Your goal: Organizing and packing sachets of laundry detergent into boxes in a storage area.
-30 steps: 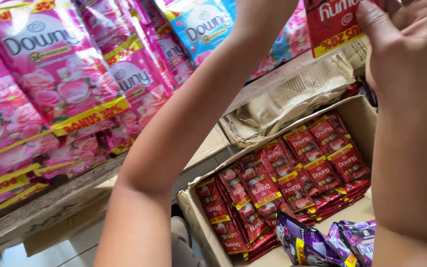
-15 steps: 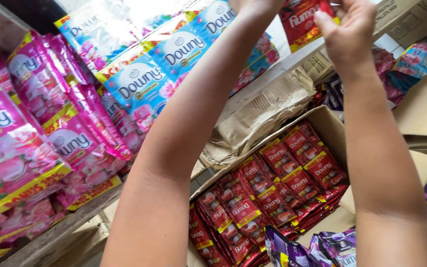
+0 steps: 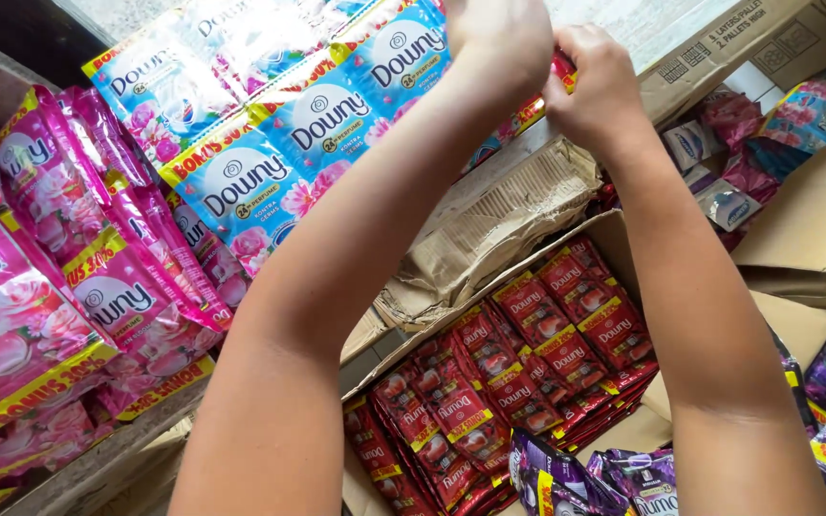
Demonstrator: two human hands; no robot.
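Both my arms reach up and away from me. My left hand (image 3: 499, 43) and my right hand (image 3: 599, 86) meet at the top of the view, both closed on a strip of red sachets (image 3: 563, 67) that shows only as a small red edge between the fingers. Blue sachet strips (image 3: 270, 162) hang just left of my left hand. Below my arms sits an open cardboard box (image 3: 489, 291) packed with rows of red sachets (image 3: 528, 373).
Pink sachet strips (image 3: 69, 268) hang at the left. Purple sachets (image 3: 614, 478) lie at the bottom in front of the box. Crumpled brown cardboard (image 3: 499, 225) lies behind the box, and another carton (image 3: 738, 43) with mixed sachets (image 3: 767, 124) stands at the upper right.
The view has swung left and down. My hands, which held the red strip up high and in plain sight, have come together, and the strip is now mostly hidden between them.
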